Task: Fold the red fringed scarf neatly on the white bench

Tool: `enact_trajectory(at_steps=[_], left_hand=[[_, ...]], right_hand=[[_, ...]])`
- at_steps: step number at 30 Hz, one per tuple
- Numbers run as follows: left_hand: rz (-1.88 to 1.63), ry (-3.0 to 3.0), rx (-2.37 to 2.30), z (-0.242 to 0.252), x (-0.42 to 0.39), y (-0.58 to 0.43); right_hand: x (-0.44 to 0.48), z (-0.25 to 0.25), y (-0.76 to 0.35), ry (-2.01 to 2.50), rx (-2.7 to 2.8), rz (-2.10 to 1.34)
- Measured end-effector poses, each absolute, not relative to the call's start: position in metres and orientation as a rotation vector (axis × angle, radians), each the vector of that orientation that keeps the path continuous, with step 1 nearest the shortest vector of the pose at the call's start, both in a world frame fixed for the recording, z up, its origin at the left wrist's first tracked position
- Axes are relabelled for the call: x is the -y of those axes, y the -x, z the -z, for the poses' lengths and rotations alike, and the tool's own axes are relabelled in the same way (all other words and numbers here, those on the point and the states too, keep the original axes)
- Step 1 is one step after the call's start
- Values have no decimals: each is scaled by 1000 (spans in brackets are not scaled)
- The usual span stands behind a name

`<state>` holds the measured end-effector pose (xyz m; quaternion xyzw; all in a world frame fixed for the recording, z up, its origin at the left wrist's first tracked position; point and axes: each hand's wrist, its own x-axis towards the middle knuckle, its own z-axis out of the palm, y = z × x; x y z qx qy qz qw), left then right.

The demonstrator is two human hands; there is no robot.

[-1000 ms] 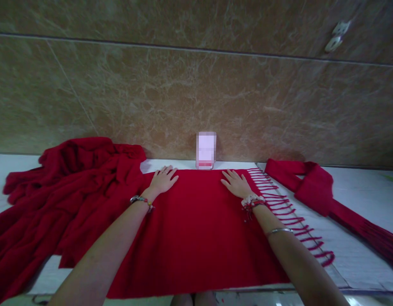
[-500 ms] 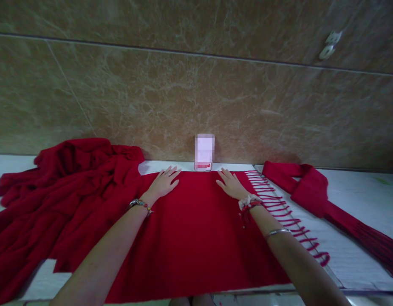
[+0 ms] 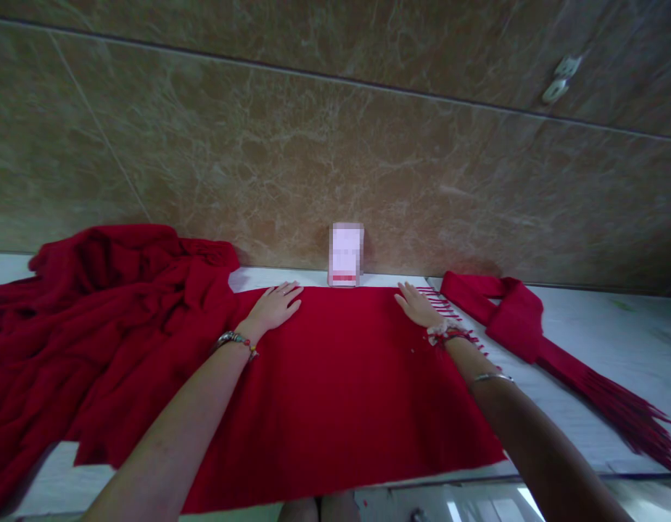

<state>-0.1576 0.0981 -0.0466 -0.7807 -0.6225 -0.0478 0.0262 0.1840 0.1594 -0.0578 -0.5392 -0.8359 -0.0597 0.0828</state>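
A red scarf lies spread flat on the white tabletop, its fringe along the right end partly hidden by my right arm. My left hand rests flat near the scarf's far edge, left of centre, fingers apart. Close to the fringed end, my right hand also lies on the cloth with its fingers stretched out. Neither hand grips anything. Bunched red fabric is heaped to the left and runs into the flat part.
A phone-like upright object, its face pixelated, leans against the brown marbled wall. Another folded red scarf with a long fringe lies on the right. A white fixture sits on the wall. The white tabletop ends near my knees.
My right hand has slid right across the scarf toward the fringe. My left hand stays at nearly the same spot on the cloth. The view has shifted and tilted slightly.
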Motion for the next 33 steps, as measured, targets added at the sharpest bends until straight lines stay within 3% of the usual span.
enact_trajectory(at_steps=[6,11,25,33], left_hand=[[198,2248,1928,39,-77,147],[117,2264,2053,41,-37,131],[71,2306,2110,46,-25,130],[90,2307,2102,42,-21,129]], right_hand=[[-88,51,-119,1292,2627,-98],[-57,50,-97,1236,2707,-138],[-88,63,-236,1664,2472,148],[-30,47,-117,1307,2635,-126]])
